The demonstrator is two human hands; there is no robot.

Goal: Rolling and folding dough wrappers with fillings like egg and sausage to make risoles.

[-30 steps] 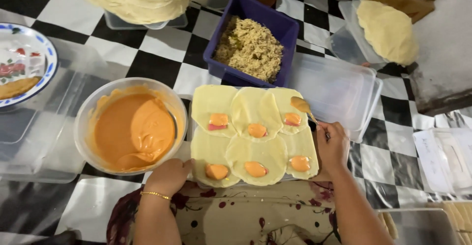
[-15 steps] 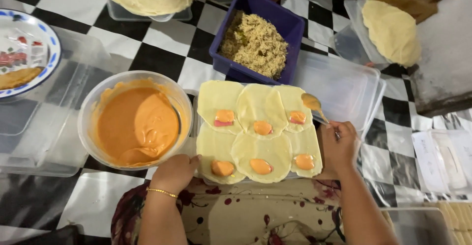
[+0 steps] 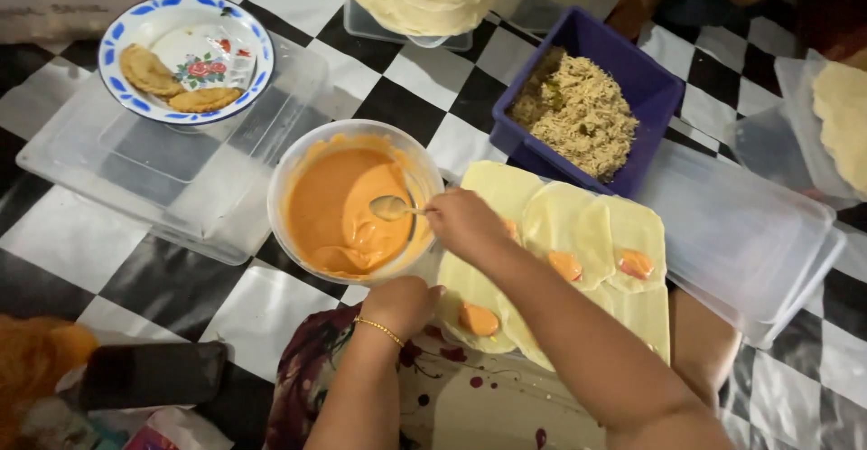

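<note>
Head view: right hand (image 3: 465,224) reaches left across the pale dough wrappers (image 3: 578,233), fingers pinched narrow on a spoon (image 3: 390,207) whose bowl sits over the orange sauce in the clear bowl (image 3: 298,156), placed just left of the wrappers for short dips. Left hand (image 3: 402,305), loosely curled and holding nothing, rests at the near edge beside a dolloped wrapper, steadying the board. Blue tub of shredded filling (image 3: 655,89) lies far right.

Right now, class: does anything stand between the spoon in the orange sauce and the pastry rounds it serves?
Nothing visible does. The right hand holds the spoon over the bowl of orange sauce, whose rim sits right beside the pastry rounds. Only the person's own right forearm lies across some rounds.
</note>
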